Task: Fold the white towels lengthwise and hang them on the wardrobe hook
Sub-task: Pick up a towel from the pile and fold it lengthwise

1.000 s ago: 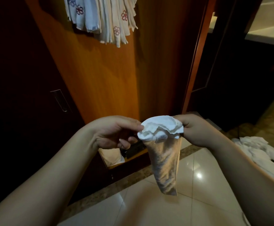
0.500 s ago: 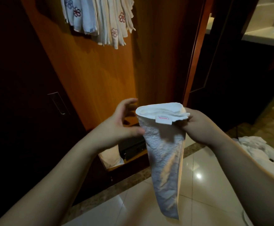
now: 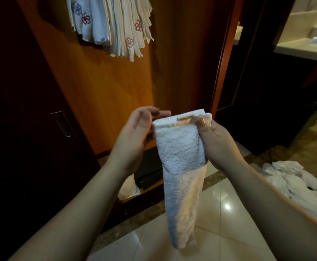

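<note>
A white terry towel (image 3: 182, 166), folded into a long narrow strip, hangs down in front of me. My right hand (image 3: 218, 142) pinches its top right corner with thumb on the front. My left hand (image 3: 135, 140) grips the top left edge, fingers curled behind the towel. Several folded towels with embroidered flowers (image 3: 114, 25) hang at the top of the orange wooden wardrobe panel (image 3: 105, 87); the hook itself is out of view.
A heap of white towels (image 3: 293, 183) lies on the tiled floor at the right. A dark wardrobe door with a recessed handle (image 3: 62, 124) stands at the left. A low shelf with a dark box (image 3: 150, 172) sits below my hands. A lit counter (image 3: 304, 48) shows at far right.
The towel's bunched top has been flattened into a straight folded edge. My left hand, open half a second ago, has closed on the top left edge. Both hands have risen slightly.
</note>
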